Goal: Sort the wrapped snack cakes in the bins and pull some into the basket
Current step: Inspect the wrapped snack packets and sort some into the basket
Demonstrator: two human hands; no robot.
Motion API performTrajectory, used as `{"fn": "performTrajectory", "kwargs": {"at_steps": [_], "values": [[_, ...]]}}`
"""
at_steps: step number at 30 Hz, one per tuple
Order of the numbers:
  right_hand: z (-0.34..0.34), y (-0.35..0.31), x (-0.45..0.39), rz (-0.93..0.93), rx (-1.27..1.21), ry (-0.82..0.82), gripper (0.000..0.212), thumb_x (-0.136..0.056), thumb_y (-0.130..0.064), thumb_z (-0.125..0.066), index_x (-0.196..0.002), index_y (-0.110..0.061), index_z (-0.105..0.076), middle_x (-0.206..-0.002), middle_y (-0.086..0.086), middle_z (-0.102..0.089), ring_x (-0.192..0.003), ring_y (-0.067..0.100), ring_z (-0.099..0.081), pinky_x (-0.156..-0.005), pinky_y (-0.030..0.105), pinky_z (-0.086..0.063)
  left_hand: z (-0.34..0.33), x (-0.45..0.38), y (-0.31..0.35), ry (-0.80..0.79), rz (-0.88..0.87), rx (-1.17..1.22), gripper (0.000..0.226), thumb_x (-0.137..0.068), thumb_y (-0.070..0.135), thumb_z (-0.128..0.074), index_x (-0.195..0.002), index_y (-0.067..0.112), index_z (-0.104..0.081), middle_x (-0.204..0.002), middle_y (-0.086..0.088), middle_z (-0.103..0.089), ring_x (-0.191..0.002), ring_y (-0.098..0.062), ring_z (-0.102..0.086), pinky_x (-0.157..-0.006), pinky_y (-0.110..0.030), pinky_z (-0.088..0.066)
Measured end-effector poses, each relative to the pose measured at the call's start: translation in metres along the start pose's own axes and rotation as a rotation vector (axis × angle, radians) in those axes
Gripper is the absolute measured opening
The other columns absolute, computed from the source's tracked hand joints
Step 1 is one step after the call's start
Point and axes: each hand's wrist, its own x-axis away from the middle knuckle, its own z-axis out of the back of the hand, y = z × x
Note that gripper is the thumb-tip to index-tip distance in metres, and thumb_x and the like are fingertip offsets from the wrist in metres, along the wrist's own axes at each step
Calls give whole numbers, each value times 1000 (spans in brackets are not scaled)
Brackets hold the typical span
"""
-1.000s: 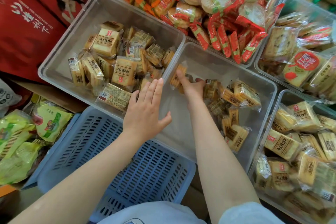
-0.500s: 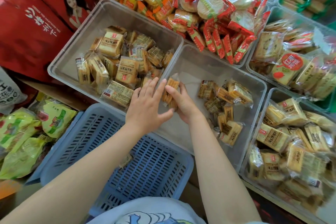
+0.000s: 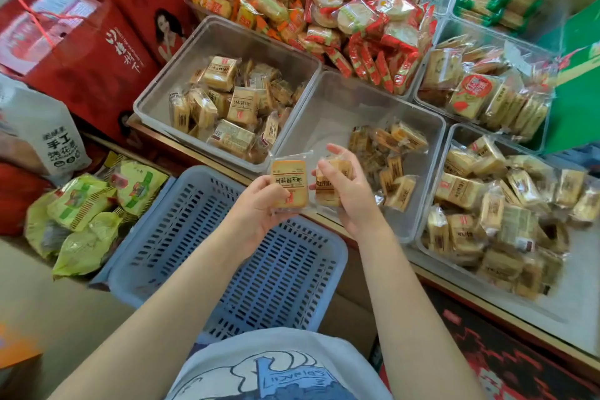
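Observation:
My left hand (image 3: 256, 208) grips a flat wrapped snack cake (image 3: 290, 182) with brown print, label facing me. Beside it my right hand (image 3: 349, 195) holds a second wrapped cake (image 3: 329, 185), partly hidden by the fingers. Both cakes hang over the far rim of the blue slotted basket (image 3: 227, 256), in front of the middle clear bin (image 3: 337, 107). That bin has a small pile of cakes (image 3: 389, 156) on its right side. The left clear bin (image 3: 194, 52) holds several larger wrapped cakes (image 3: 227, 101).
A third clear bin (image 3: 454, 140) at the right is full of similar cakes. Red-and-orange wrapped snacks (image 3: 341, 16) pile up behind. Red boxes (image 3: 81, 42) stand at the left, with green bags (image 3: 84, 214) on the floor beside the basket. A patterned rug (image 3: 506, 360) lies at lower right.
Both hands have drawn back from the middle bin toward me. Each now holds a cake above the basket's far rim. The camera has tilted so more of the shelf shows.

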Motion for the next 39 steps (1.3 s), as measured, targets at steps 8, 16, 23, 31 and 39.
{"fn": "performTrajectory", "kwargs": {"at_steps": [8,16,23,31,39], "values": [[0,22,61,-63,-46,-41,27,-103,-24,-56,-121,-4,-62,-105,15,-74,-97,30,-71,-79,44,-60,13,55,-24,-53,42,-68,32,-101,18,-59,-132,12,-58,-119,-16,-74,-99,-28,-75,-81,-40,-63],[-11,62,108,-93,139,-59,32,-103,-44,-51,-106,-19,-70,-101,12,-72,-96,27,-70,-87,48,-57,33,83,-81,-14,73,-184,52,-92,40,-73,-135,17,-55,-123,-12,-73,-106,-29,-74,-83,-43,-62],[-14,70,137,-32,78,-12,20,-90,-32,-68,-73,-24,-62,-88,16,-64,-85,36,-64,-84,68,-54,26,100,-111,31,-47,-213,84,-62,50,-90,-132,15,-57,-120,-10,-73,-109,-28,-73,-90,-50,-61],[-17,61,152,-218,-155,44,13,-95,-18,-68,-86,-11,-66,-81,9,-74,-74,23,-72,-71,46,-62,25,116,-120,23,-118,-222,69,-69,32,-89,-127,16,-55,-117,-11,-73,-107,-26,-73,-92,-50,-60],[-16,56,153,-154,-118,77,13,-96,-24,-70,-92,-12,-74,-90,11,-77,-84,28,-74,-81,49,-62,12,123,-113,7,-52,-178,82,-64,39,-93,-133,17,-55,-120,-9,-73,-108,-27,-73,-89,-47,-61]]}}
